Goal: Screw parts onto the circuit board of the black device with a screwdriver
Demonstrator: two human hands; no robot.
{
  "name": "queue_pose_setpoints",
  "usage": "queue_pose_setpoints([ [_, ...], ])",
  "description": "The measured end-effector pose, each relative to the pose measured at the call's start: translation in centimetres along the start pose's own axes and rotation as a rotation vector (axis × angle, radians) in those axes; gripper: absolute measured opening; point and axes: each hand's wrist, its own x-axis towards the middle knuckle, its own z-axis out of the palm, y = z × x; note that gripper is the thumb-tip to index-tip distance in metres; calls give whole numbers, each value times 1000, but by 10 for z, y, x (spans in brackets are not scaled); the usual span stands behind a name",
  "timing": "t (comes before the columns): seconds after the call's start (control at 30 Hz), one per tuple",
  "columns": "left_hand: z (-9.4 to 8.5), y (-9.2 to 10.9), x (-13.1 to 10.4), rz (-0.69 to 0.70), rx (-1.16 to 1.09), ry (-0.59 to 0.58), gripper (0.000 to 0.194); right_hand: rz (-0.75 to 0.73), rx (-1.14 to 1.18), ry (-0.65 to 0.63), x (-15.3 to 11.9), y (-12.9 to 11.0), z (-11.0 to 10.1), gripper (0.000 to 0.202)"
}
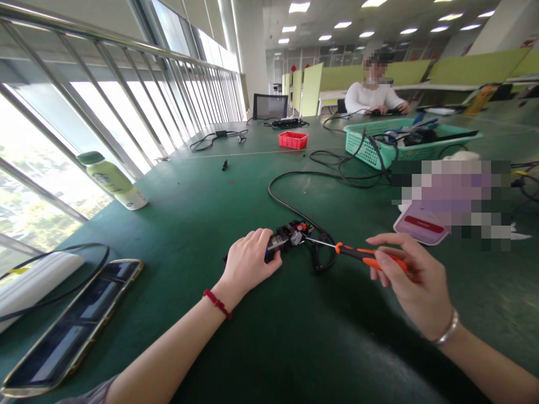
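Clearly, the left hand (251, 259) has its fingers curled closed around a black corded device (289, 235) with exposed inner parts, low over the green table (168, 235) — the cord loops just beside it. The right hand (415, 280) pinches the handle of an orange-and-black screwdriver (357, 253) between thumb and fingers, partly curled — its shaft reaches the device's exposed end.

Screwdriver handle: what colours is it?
The screwdriver handle is orange and black, clearest in the head view.
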Motion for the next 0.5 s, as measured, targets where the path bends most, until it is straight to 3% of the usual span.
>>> queue_pose_setpoints([
  [0.2, 1, -1, 0, 1, 3, -4, 24, -107, -33, 150, 2, -2, 1, 29],
  [0.4, 1, -1, 0, 7, -8, -6, 24, -16, -22, 13, 0, -1, 2, 15],
  [0.5, 0, -1, 0, 6, -16, -10, 23, -42, -12, 69, 0, 1, 2, 23],
])
